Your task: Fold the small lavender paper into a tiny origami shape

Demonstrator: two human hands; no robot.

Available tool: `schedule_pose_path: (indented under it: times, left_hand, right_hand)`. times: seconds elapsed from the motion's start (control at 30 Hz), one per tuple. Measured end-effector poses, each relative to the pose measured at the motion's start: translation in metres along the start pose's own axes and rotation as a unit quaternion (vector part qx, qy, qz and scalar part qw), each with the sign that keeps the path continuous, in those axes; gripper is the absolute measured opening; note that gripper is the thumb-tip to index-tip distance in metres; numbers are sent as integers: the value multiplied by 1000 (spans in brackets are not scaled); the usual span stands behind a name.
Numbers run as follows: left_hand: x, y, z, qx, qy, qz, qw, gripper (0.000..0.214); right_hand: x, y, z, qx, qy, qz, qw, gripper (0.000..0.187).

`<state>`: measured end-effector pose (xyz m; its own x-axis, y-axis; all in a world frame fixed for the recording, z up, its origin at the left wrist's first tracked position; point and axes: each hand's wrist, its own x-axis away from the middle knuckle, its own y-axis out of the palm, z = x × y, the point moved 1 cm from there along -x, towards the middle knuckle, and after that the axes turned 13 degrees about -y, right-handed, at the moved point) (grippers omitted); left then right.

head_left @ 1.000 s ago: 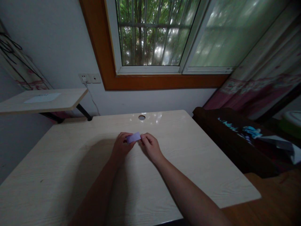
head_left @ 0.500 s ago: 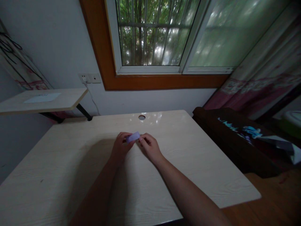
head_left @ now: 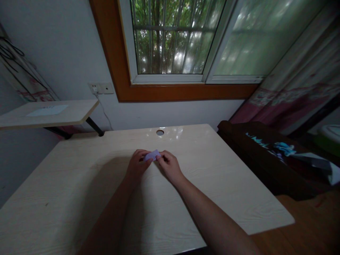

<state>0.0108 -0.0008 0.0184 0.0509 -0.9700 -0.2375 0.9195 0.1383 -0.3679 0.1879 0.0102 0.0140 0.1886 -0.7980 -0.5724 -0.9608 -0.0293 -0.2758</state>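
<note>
Between my hands is a small piece of light purple paper [head_left: 152,155], which looks folded. My left hand [head_left: 137,163] is closed on its left end, with the thumb along the near edge. The fingertips of my right hand [head_left: 169,163] pinch its right end, the thumb lying over the near corner. Both hands are low over the pale wood-grain desk [head_left: 212,184]. My fingers hide the two ends of the paper, and its underside does not show.
A round cable hole [head_left: 160,132] lies near the desk's back edge. At the left, a raised shelf [head_left: 77,112] on black legs carries a sheet of paper [head_left: 47,110]. Beyond the right edge stands dark brown furniture [head_left: 239,141]. A window [head_left: 175,46] is behind the desk.
The purple paper has tipped and shifted slightly to the right. My right thumb now covers its near right corner. The left hand has hardly moved.
</note>
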Motion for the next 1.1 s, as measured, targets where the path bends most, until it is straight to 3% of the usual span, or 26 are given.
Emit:
schedule_pose_path:
  times: [0.17, 0.4, 0.7, 1.1]
  left_hand:
    - [-1, -1, -1, 37, -34, -15, 999, 24]
    - [-2, -4, -4, 7, -99, 0, 995, 30]
    - [-1, -5, -1, 27, -135, 8, 990, 25]
    - [-4, -5, -3, 99, -170, 17, 980, 27]
  right_hand:
    - [0, 0, 2, 6, 4, 1, 1000, 24]
    - [-1, -1, 0, 12, 1, 1, 1000, 23]
    - [1, 5, 4, -36, 50, -6, 998, 20]
    - [-2, 3, 9, -146, 118, 57, 981, 26]
